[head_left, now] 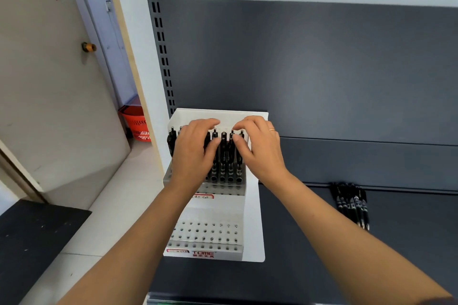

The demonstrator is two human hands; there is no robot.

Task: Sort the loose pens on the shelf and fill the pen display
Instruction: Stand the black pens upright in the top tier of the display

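The white tiered pen display (252,218) stands at the left end of the dark shelf. Several black pens (223,156) stand upright in its upper tier; the lower tiers show bare holes. My left hand (193,151) rests across the tops of the left pens with its fingers fairly straight. My right hand (260,148) is curled over the right pens, its thumb and forefinger pinching the top of one black pen there. A bundle of loose black pens (352,205) lies on the shelf to the right, apart from both hands.
The dark shelf (309,242) runs right and toward me, with a dark back panel (322,69) behind. A slotted upright (161,44) rises behind the display. On the floor at left are an orange basket (136,121) and a leaning board (62,106).
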